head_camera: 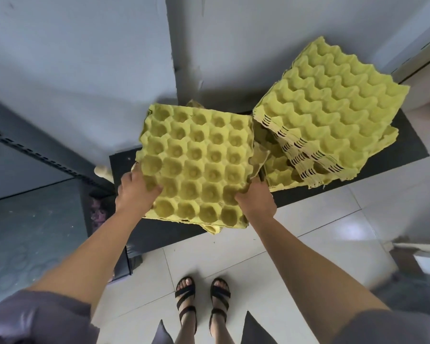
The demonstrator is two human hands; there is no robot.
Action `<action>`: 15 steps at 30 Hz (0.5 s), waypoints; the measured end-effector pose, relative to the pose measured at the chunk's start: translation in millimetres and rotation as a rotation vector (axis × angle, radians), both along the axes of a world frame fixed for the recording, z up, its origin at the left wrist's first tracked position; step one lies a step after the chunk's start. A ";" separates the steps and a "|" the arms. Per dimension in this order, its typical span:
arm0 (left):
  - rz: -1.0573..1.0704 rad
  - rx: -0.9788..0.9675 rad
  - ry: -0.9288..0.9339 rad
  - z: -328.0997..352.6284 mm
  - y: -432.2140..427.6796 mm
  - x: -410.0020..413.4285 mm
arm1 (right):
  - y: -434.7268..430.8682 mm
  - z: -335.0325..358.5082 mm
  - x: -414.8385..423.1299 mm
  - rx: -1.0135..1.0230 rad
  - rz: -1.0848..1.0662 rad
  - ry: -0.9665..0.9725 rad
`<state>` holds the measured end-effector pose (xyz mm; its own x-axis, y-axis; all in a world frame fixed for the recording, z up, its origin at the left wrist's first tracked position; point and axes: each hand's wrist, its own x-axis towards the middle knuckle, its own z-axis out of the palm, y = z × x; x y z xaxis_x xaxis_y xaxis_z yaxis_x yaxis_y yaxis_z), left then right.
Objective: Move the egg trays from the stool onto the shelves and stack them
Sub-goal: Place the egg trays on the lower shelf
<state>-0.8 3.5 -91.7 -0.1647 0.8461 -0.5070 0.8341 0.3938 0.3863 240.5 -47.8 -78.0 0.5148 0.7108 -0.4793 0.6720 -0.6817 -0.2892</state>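
**A:** Where is the bundle of egg trays (196, 167)?

**B:** Over the left end of the black stool (405, 146), cups facing up and roughly level, held between both hands. I cannot tell whether it is lifted clear or resting there. A loose tray (210, 229) pokes out beneath its near edge.

**A:** And the grip?

**B:** The left hand (134, 192) clamps the near-left edge, with the thumb pressed into a cup on top and the other fingers tucked underneath (out of sight). The right hand (256, 199) closes on the near-right corner, back of the hand up, fingers curled onto the rim. Both forearms reach forward and down, nearly straight, converging on the trays.

**A:** Anything beside it?

**B:** A taller stack (333, 112) sits on the stool's right end, its layers skewed, just beside the bundle's right edge. A dark metal shelf frame (35, 147) stands to the left. Below are black sandals (185, 291) on white floor tiles (320, 234).
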 end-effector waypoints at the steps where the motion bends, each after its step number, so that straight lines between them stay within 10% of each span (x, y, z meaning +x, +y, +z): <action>1: -0.010 -0.009 -0.023 -0.2 1.5 -1.9 | -1.3 2.8 -0.7 0.015 0.012 -0.027; 15: 0.052 -0.005 -0.202 23.2 3.9 -12.4 | -11.2 48.7 -6.0 0.350 -0.168 0.402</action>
